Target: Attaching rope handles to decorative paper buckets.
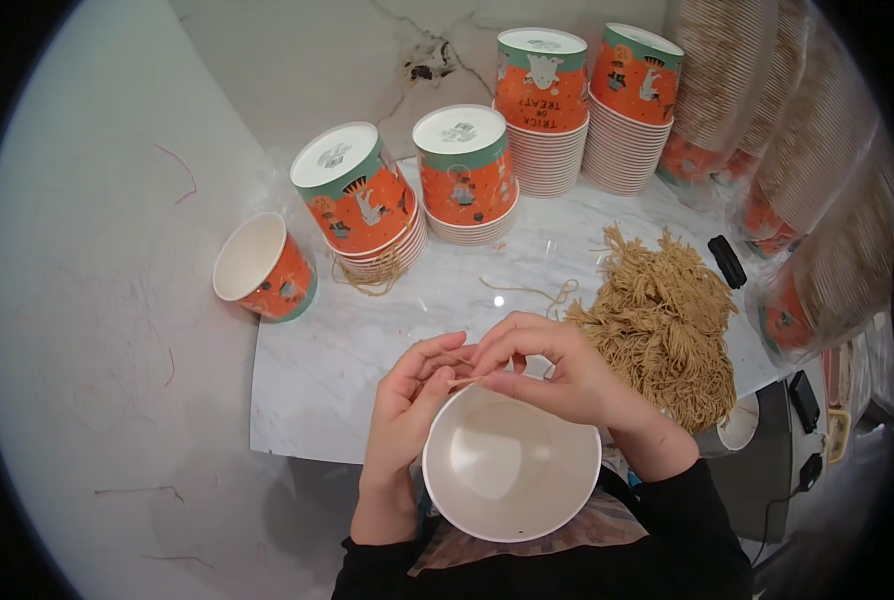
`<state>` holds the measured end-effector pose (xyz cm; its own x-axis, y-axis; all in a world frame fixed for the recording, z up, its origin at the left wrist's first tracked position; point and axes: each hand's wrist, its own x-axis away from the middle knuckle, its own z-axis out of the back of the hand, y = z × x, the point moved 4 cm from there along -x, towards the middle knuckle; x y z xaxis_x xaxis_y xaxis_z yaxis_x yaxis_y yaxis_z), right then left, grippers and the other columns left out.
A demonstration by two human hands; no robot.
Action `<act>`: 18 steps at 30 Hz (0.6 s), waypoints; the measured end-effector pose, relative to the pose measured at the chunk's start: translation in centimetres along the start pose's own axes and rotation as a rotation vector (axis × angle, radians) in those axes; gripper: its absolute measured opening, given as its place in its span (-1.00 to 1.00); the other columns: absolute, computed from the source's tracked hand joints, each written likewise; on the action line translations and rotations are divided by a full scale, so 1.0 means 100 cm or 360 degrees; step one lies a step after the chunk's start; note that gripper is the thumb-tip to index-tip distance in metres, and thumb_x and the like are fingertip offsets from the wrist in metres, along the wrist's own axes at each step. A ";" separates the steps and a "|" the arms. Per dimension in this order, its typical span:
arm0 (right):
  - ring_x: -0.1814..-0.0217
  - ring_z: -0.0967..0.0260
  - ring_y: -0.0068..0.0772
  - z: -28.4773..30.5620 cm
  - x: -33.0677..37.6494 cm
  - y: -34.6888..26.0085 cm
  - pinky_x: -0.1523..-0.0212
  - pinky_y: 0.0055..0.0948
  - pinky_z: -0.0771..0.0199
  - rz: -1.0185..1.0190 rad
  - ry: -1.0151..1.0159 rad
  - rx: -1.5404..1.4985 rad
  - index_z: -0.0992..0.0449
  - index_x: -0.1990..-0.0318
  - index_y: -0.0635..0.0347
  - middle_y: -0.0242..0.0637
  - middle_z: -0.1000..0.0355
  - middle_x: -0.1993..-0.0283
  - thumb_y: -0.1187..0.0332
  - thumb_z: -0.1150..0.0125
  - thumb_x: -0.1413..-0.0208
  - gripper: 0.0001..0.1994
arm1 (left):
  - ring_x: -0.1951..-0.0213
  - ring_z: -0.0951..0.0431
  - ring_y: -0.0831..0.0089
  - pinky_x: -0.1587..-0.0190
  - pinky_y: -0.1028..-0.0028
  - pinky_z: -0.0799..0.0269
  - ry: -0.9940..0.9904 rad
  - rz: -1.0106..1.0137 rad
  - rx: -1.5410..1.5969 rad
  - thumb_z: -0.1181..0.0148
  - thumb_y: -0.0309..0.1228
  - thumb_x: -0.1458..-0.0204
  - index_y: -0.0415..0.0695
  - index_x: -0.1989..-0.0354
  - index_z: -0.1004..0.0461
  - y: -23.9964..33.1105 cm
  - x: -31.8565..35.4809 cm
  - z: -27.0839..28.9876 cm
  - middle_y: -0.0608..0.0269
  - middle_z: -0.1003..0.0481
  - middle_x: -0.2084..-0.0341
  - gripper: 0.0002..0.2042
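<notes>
From where I'm standing, what matters most is how the cord strand (464, 381) is lying against the rim of the white-lined tub (509, 500). Taking the tub in the lap as the clock, the strand is crossing at eleven, just beside the rim, its visible length running roughly from nine toward three. The left hand (399, 400) is sitting outside the wall at ten o'clock; the right hand (567, 370) is reaching over the rim at one. Both are meeting, or nearly meeting, at the fingertips, each pinching the strand, so neither is clearly nearer.

The tub is facing mouth up, showing only light and shadow inside. At ten o'clock, a lone orange tub (282, 283) is standing mouth up by the table's edge, its white interior partly showing. At eleven, an upside-down stack of tubs (365, 205) is carrying loose loops of cord around its lower rims. Other inverted stacks (467, 185) are standing around twelve. A heap of tan cord (662, 330) is lying at two, nearer the right hand. At three, a white container (740, 424) is half hiding; I can't tell its contents.
</notes>
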<state>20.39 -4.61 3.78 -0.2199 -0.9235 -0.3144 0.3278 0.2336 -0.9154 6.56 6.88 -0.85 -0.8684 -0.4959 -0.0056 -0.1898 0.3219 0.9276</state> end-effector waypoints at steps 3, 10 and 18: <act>0.26 -0.39 -0.71 0.001 0.003 0.009 0.21 -0.62 -0.38 -0.0279 0.0068 -0.0337 -0.60 0.21 0.27 -0.46 -0.51 0.30 0.48 -0.29 -0.14 -0.90 | 0.01 -0.56 0.45 -0.04 0.46 -0.49 -0.0006 0.0032 -0.0002 0.05 -0.54 -0.31 -0.35 -0.11 -0.39 -0.002 -0.001 0.002 0.06 -0.54 0.04 -0.74; 0.40 -0.41 -0.52 0.015 0.004 -0.001 0.35 -0.51 -0.39 -0.0140 0.0502 0.0465 -0.56 0.23 0.27 -0.31 -0.51 0.36 0.48 -0.25 -0.10 -0.90 | 0.03 -0.57 0.46 0.03 0.48 -0.55 -0.0025 -0.0114 -0.0151 -0.09 -0.60 -0.23 -0.34 0.05 -0.52 -0.011 -0.002 0.007 0.08 -0.55 0.06 -0.82; 0.33 -0.48 -0.19 0.006 0.002 -0.013 0.33 -0.31 -0.45 -0.0041 0.0245 0.0691 -0.54 0.30 0.25 -0.21 -0.45 0.38 0.48 -0.25 -0.03 -0.91 | 0.09 -0.60 0.43 0.08 0.49 -0.56 0.0027 -0.0300 -0.0371 -0.18 -0.65 -0.13 -0.30 0.14 -0.60 0.002 -0.006 0.001 0.02 -0.55 0.05 -0.84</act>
<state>20.48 -5.33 5.07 -0.3562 -0.8636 -0.3567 0.6679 0.0317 -0.7436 6.99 7.29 -0.73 -0.8195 -0.5436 -0.1816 -0.2352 0.0300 0.9715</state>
